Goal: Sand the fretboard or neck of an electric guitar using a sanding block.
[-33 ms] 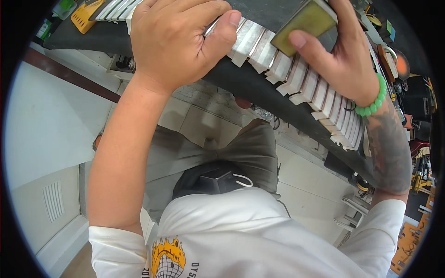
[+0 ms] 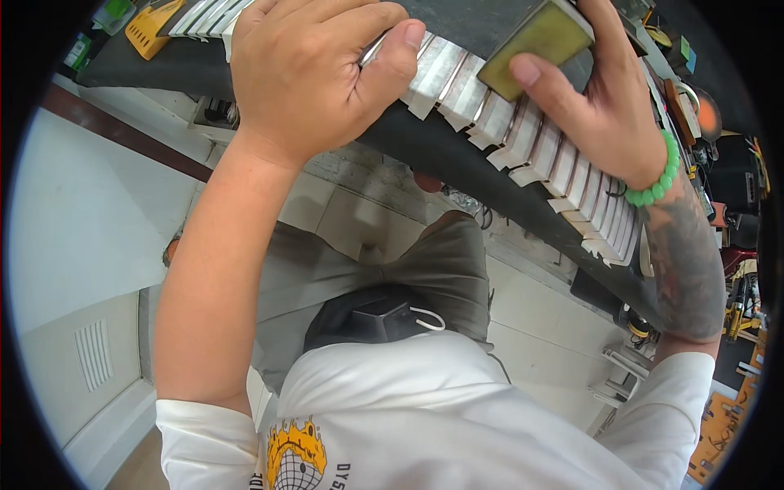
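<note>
A long curving row of white-taped flat pieces point(image 2: 539, 155) stands side by side along the dark bench edge, loose tape ends hanging on the near side and thin dark lines between the pieces. My left hand point(image 2: 314, 73) lies over the row's left part, fingers bent across it and thumb along its top; the far fingertips are hidden. In my right hand point(image 2: 600, 106) is an olive-yellow flat block point(image 2: 539, 47), gripped between thumb and fingers. Its lower edge meets or hovers just over the row's middle; I cannot tell which.
The black bench top point(image 2: 465, 20) extends beyond the row. At far left lies a yellow plastic tool point(image 2: 153, 28) with slots. Tools and small items crowd the right side, near an orange pegboard point(image 2: 719, 425). A white cabinet wall point(image 2: 98, 212) stands at left.
</note>
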`<control>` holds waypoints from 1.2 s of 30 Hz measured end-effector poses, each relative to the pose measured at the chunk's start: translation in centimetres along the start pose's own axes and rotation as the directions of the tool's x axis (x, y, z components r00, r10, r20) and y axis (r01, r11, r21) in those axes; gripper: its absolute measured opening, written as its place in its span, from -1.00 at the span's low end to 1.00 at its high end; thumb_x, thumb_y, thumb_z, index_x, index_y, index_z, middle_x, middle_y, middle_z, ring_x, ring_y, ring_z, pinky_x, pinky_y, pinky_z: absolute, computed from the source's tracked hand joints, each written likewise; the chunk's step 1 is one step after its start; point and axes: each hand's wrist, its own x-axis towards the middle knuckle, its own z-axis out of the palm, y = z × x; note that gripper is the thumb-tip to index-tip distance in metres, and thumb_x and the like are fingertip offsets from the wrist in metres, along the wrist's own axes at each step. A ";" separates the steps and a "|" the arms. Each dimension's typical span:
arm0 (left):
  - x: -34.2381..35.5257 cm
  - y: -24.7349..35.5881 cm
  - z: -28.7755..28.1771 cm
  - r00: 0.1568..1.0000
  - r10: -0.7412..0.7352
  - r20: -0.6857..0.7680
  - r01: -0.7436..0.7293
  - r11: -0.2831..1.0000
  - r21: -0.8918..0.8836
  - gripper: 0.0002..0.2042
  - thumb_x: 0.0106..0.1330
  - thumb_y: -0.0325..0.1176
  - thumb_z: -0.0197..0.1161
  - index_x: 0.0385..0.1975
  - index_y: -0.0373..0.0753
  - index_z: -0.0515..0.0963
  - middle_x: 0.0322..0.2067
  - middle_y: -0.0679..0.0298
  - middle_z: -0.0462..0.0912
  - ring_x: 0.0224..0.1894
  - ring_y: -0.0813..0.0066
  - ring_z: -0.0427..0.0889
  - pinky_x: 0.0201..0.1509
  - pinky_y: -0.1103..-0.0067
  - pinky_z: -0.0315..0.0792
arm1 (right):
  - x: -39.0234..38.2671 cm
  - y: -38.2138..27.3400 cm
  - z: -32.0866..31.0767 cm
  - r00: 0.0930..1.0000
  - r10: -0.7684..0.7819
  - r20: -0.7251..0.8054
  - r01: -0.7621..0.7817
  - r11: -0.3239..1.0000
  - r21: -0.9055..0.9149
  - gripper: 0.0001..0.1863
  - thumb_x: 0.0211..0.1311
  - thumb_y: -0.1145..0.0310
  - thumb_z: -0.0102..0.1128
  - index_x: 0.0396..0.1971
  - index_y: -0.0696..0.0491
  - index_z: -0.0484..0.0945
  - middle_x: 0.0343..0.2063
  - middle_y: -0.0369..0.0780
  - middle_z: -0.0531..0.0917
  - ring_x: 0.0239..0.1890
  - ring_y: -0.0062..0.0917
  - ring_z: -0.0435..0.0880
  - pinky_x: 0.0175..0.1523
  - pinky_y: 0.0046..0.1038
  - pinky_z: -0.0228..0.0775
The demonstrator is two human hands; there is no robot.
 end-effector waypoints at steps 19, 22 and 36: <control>-0.2 -0.3 0.1 0.998 0.051 -0.038 -0.049 0.997 0.067 -0.78 0.30 -0.22 0.21 -0.47 -0.21 0.66 -0.48 0.22 0.69 -0.40 0.21 0.67 -0.25 0.34 0.38 | 0.6 -3.6 0.0 0.975 -0.221 0.000 0.219 0.968 -0.122 -0.21 0.00 0.06 0.59 0.16 0.18 0.46 0.03 0.01 0.46 0.17 -0.10 0.45 0.22 -0.12 0.37; -0.6 -0.7 0.9 0.999 0.026 -0.047 -0.023 0.998 0.063 -0.77 0.31 -0.21 0.22 -0.46 -0.20 0.67 -0.46 0.22 0.70 -0.37 0.21 0.68 -0.23 0.34 0.39 | -0.3 -0.1 0.8 0.993 0.032 -0.112 -0.036 0.999 -0.034 -0.23 0.07 -0.01 0.57 0.15 0.16 0.47 0.04 0.01 0.46 0.18 -0.13 0.46 0.22 -0.13 0.39; -0.5 -0.6 0.9 0.988 0.022 -0.156 -0.033 0.998 -0.062 -0.77 0.30 -0.21 0.21 -0.46 -0.21 0.67 -0.48 0.22 0.69 -0.39 0.20 0.66 -0.25 0.34 0.38 | 0.6 -1.2 0.5 0.970 -0.242 -0.031 0.224 0.935 -0.274 -0.33 -0.05 0.05 0.62 0.05 0.07 0.64 0.08 0.04 0.45 0.14 -0.10 0.54 0.17 -0.12 0.42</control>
